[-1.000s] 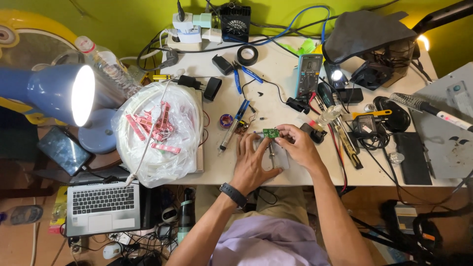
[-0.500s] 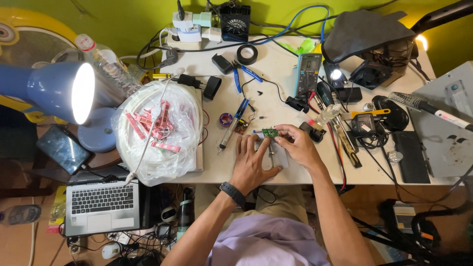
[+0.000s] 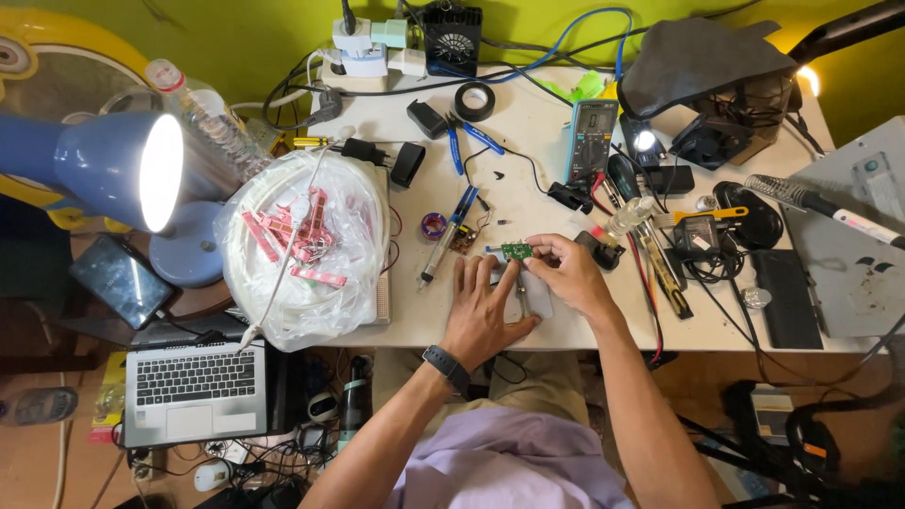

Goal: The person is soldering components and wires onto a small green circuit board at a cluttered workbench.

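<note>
Green and small, the circuit board (image 3: 516, 251) sits near the front edge of the white bench (image 3: 528, 141), pinched at its right end between thumb and fingertips of the right hand (image 3: 566, 273). The left hand (image 3: 485, 306) lies flat just below it, fingers spread and pressed down on a grey pad or holder (image 3: 539, 300); what stands between that pad and the board is too small to make out, possibly a slim clamp.

Such a board looks light and stiff, yet fragile where parts and solder joints stand proud, so the bare edges seem the safest place to grip, as the right hand does now. Its slick, thin edge could slip from a loose pinch.

Close by on the left lie a pen-shaped tool (image 3: 450, 236) and a small spool (image 3: 434, 225). A multimeter (image 3: 591, 141) rests further back, well apart. A clear bag of pink strips (image 3: 302, 245) bulks at the left under a lit blue lamp (image 3: 113, 170).
</note>
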